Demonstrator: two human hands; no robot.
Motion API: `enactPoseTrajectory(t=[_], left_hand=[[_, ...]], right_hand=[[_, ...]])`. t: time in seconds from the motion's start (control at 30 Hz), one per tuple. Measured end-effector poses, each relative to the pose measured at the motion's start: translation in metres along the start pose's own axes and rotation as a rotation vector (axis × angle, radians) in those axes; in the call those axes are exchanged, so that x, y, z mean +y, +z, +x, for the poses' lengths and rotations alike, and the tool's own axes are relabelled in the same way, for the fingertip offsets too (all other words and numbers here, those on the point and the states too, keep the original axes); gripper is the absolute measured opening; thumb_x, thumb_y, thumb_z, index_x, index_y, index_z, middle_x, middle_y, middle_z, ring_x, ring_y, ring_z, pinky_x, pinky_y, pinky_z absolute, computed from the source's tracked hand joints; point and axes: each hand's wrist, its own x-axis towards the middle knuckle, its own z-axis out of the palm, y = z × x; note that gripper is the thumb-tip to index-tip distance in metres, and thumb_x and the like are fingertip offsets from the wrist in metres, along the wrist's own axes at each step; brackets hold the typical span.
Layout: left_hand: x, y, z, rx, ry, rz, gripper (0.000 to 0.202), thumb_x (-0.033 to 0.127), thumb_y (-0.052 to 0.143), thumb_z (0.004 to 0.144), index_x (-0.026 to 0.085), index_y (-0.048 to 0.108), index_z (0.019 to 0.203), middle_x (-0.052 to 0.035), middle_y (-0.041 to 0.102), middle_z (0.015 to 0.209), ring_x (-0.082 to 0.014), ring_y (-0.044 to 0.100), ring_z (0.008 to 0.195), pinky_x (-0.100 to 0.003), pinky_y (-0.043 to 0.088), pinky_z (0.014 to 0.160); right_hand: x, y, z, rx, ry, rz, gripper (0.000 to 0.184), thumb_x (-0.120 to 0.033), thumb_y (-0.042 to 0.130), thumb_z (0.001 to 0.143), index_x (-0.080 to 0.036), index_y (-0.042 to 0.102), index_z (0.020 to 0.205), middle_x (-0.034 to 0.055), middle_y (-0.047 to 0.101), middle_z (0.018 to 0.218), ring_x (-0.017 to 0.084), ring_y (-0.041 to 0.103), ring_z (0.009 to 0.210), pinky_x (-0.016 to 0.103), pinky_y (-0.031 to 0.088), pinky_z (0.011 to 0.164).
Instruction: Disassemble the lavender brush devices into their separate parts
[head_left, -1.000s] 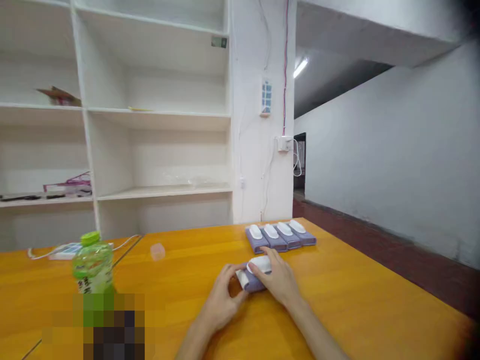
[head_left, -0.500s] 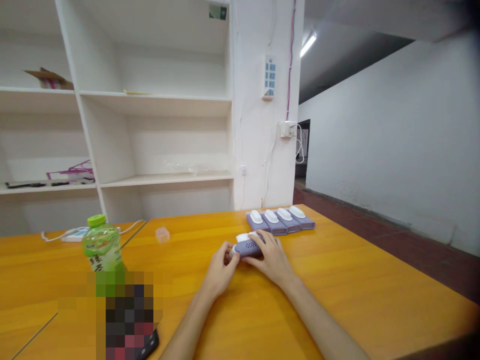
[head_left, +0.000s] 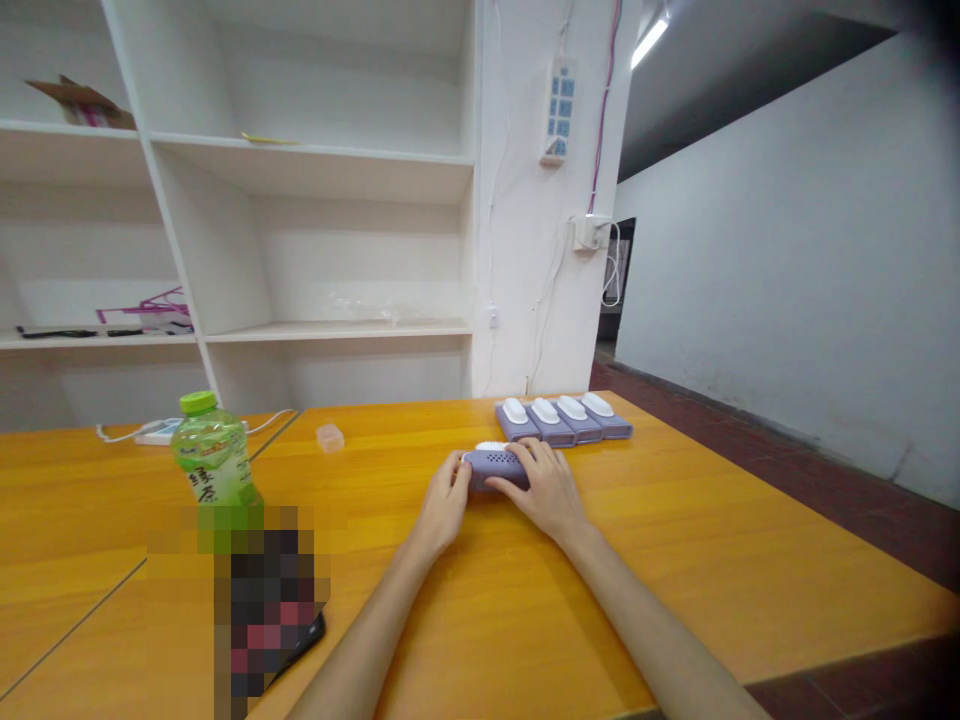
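Over the orange wooden table, both hands grip a purple-grey soap box (head_left: 486,477) with rows of small holes in the side facing me. White ridges or bristles of a scrub brush (head_left: 491,446) show along its top edge. My left hand (head_left: 445,503) is closed on the left end, thumb in front. My right hand (head_left: 551,488) wraps the right end, fingers over the top and thumb on the near side. Just beyond stands a row of several similar purple-grey boxes (head_left: 553,432), each topped by a white oval piece (head_left: 545,411).
On the left of the table (head_left: 465,620) stand a green-capped drink bottle (head_left: 211,450) and a black phone (head_left: 304,640), partly pixelated. A small clear plastic box (head_left: 330,437) and a white power strip (head_left: 159,432) lie farther back. White shelves (head_left: 337,335) rise behind.
The box has turned slightly, so its holed side faces me more squarely and looks wider. Both hands remain on it. The camera view has shifted a little downward.
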Motion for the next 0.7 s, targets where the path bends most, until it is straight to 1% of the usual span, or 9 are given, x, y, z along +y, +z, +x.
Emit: enactPoseTrajectory(t=[0.13,0.27,0.33,0.43,0.5,0.57,0.63,0.7], left_hand=[[0.002,0.004,0.003,0.057,-0.036,-0.02,0.022,0.034,0.038,0.096,0.022,0.055,0.09,0.0008,0.059,0.086,-0.0163,0.053,0.081,-0.026,0.04,0.074],[0.006,0.004,0.005,0.106,-0.051,-0.04,0.018,0.031,0.038,0.094,0.022,0.05,0.084,0.0013,0.055,0.083,-0.0167,0.051,0.081,-0.026,0.04,0.076],[0.007,0.004,0.007,0.119,-0.056,-0.047,0.016,0.03,0.038,0.093,0.022,0.05,0.085,0.0008,0.055,0.085,-0.0172,0.051,0.083,-0.027,0.04,0.078],[0.006,0.007,0.007,0.12,-0.055,-0.05,0.015,0.028,0.038,0.094,0.022,0.05,0.087,0.0006,0.054,0.086,-0.0173,0.051,0.084,-0.028,0.041,0.08],[0.006,0.013,0.006,0.098,-0.044,-0.052,0.014,0.028,0.039,0.094,0.022,0.051,0.089,0.0002,0.056,0.089,-0.0172,0.052,0.086,-0.028,0.042,0.082],[0.006,0.019,0.004,0.071,-0.031,-0.049,0.014,0.028,0.04,0.094,0.022,0.052,0.094,-0.0011,0.059,0.095,-0.0176,0.054,0.092,-0.028,0.042,0.087],[0.006,0.024,0.002,0.057,-0.025,-0.035,0.016,0.028,0.04,0.096,0.022,0.053,0.1,-0.0028,0.061,0.102,-0.0181,0.055,0.097,-0.029,0.042,0.091],[0.007,0.024,0.0,0.051,-0.023,-0.012,0.017,0.028,0.039,0.097,0.022,0.053,0.102,-0.004,0.061,0.104,-0.0186,0.056,0.098,-0.03,0.042,0.091]], right_hand=[[-0.004,-0.002,-0.001,0.02,0.004,-0.032,0.052,-0.063,0.064,0.086,-0.023,0.064,0.119,0.0106,0.064,0.114,0.028,0.057,0.102,0.04,0.043,0.088],[-0.012,-0.004,0.001,0.003,0.023,-0.048,0.052,-0.062,0.064,0.085,-0.023,0.064,0.12,0.0113,0.063,0.115,0.029,0.056,0.102,0.041,0.041,0.088],[-0.016,-0.003,0.003,-0.016,0.024,-0.078,0.056,-0.065,0.064,0.084,-0.024,0.063,0.122,0.0116,0.063,0.115,0.031,0.056,0.103,0.046,0.038,0.092],[-0.025,0.0,0.008,-0.009,-0.01,-0.118,0.058,-0.066,0.062,0.084,-0.025,0.061,0.125,0.014,0.062,0.121,0.034,0.053,0.11,0.056,0.028,0.102],[-0.031,0.003,0.011,-0.009,-0.063,-0.117,0.052,-0.058,0.061,0.089,-0.024,0.059,0.128,0.0154,0.06,0.129,0.034,0.05,0.116,0.057,0.024,0.105],[-0.036,0.006,0.013,-0.041,-0.113,-0.092,0.043,-0.044,0.061,0.092,-0.024,0.058,0.13,0.0145,0.059,0.132,0.034,0.049,0.119,0.054,0.027,0.103],[-0.037,0.008,0.015,-0.085,-0.132,-0.049,0.035,-0.034,0.059,0.094,-0.024,0.058,0.127,0.0126,0.062,0.129,0.033,0.05,0.116,0.05,0.031,0.1],[-0.036,0.008,0.017,-0.108,-0.12,0.011,0.029,-0.03,0.058,0.094,-0.025,0.06,0.122,0.0105,0.064,0.124,0.031,0.053,0.112,0.047,0.033,0.096]])
